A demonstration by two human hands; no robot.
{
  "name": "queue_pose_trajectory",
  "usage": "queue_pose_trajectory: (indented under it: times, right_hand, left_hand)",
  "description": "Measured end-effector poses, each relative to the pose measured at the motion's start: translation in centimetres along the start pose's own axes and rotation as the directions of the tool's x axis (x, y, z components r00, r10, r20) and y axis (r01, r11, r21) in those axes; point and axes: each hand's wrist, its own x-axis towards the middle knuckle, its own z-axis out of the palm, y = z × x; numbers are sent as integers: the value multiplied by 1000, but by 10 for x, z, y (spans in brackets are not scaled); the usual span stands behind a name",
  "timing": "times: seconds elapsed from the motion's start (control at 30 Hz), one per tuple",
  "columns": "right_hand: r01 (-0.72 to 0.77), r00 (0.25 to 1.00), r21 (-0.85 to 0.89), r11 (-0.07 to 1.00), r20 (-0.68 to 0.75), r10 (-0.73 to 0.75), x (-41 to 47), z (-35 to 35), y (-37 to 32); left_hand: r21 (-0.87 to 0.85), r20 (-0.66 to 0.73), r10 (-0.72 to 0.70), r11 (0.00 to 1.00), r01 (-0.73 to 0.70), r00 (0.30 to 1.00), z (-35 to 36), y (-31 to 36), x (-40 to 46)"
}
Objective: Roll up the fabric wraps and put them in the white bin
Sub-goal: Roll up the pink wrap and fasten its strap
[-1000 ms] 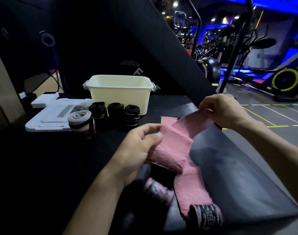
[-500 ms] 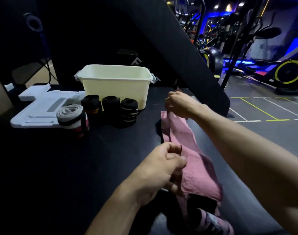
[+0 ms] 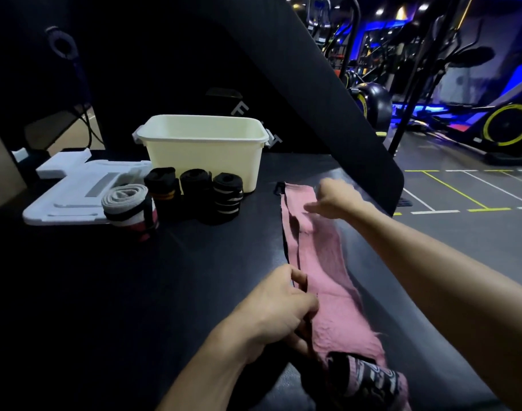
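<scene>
Pink fabric wrap, one strip, lies stretched out along the dark bench, running from near my body away toward the far edge. Its near end is a patterned black-and-pink section, bunched at the bottom of the view.

One white bin stands open-topped at the back of the bench, well apart from the pink strip and to its left. Four rolled wraps stand in a row just in front of the bin: three black ones side by side, two of them with pale or orange stripes, and one grey-and-white roll at the left end. One flat white foam tray lies to the left of the rolls.

My left hand is close to me, knuckles up, its fingers curled together and pinching the left edge of the pink strip near its near end. My right arm reaches forward across the bench. My right hand rests at the far end of the strip, palm down, with the fingers extended and pressing the cloth flat against the bench. I cannot tell whether they grip the edge. Between my two hands the strip lies flat, with a lengthwise fold along its left side.
</scene>
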Motion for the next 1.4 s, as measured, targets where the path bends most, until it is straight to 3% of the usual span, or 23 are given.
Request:
queue_pose_trajectory:
  times: [0.1, 0.17, 0.33, 0.47, 0.57, 0.73, 0.87, 0.97, 1.07, 1.2, 1.27, 1.4]
  right_hand:
    - [-227, 945, 257, 939, 290, 149, -13, -4, 11]
    - [-296, 920, 372, 880, 360, 157, -19, -4, 16]
    - [-156, 988, 543, 825, 97, 123, -19, 6, 22]
    - [-44, 996, 457, 889, -48, 74, -24, 21, 15]
    - [-61, 996, 345, 937, -37, 79, -24, 29, 12]
    - [-205, 971, 287, 936, 183, 156, -28, 11, 1]
    - [-339, 877, 355, 871, 454, 157, -27, -6, 4]
    - [-388, 811, 448, 805, 581, 68, -25, -10, 12]
    - [-359, 867, 572, 738, 496, 38, -22, -8, 13]
    - [-249, 967, 747, 617, 224, 119, -16, 1, 9]
    - [-184, 981, 749, 637, 99, 167, -12, 8, 9]
    - [-139, 983, 721, 679, 18, 182, -13, 25, 17]
  left_hand:
    - [-2, -6, 6, 1000, -6, 1000, 0, -1, 1]
    - [-5, -8, 11, 1000, -11, 1000, 1, -1, 1]
    - [12, 0, 6, 1000, -6, 1000, 1, 1, -2]
    - [84, 47, 4, 996, -8, 999, -1, 3, -6]
    - [150, 78, -6, 989, -6, 997, -2, 3, -7]
    - [216, 70, -61, 975, 45, 996, -2, 1, -6]
    - [218, 67, -98, 973, 81, 993, -3, 2, -5]
    - [226, 71, -99, 971, 81, 993, -3, 1, -4]
    - [232, 35, -67, 971, 57, 997, -3, 1, -4]
    - [193, -135, 53, 981, -27, 989, -10, 1, -2]
    - [199, -144, 105, 977, -76, 984, -12, -2, 2]
    - [327, -145, 170, 938, -115, 975, -14, -2, 2]
